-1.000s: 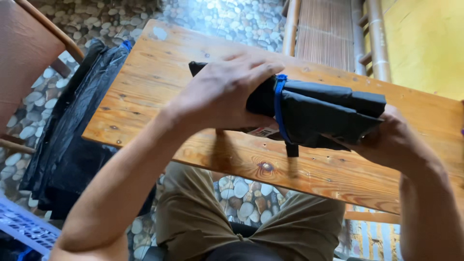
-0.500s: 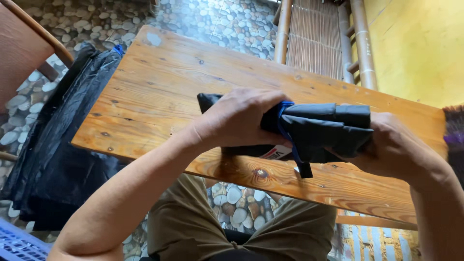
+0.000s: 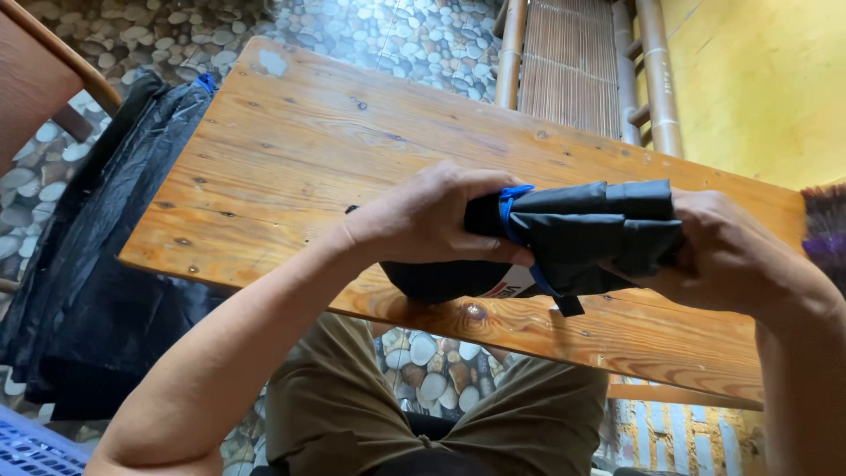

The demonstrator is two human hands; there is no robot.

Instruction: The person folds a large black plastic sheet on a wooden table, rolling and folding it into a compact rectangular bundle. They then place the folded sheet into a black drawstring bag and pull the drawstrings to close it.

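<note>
A big wooden tabletop (image 3: 300, 167) fills the middle of the frame, and a black folded bundle (image 3: 573, 234) with a blue strap is held just above its near edge. The bundle looks mostly folded up already, lying longways from left to right. It is gripped tight at both ends by the left hand (image 3: 432, 216) and the right hand (image 3: 731, 256).

A: What sort of place is this?

B: A home patio or porch, by the look of it, not a workshop. The floor (image 3: 414, 35) is set with rounded pebbles in mortar.

A: What else shows it?

B: A plain pine plank counter (image 3: 291, 150), knotty and varnished. Beyond it stands a bamboo bench (image 3: 564, 62) with a slatted seat, against a yellow plastered wall (image 3: 758, 79). A wooden chair (image 3: 35, 79) stands at the left, and black plastic sheeting (image 3: 79, 264) lies beside the counter.
</note>
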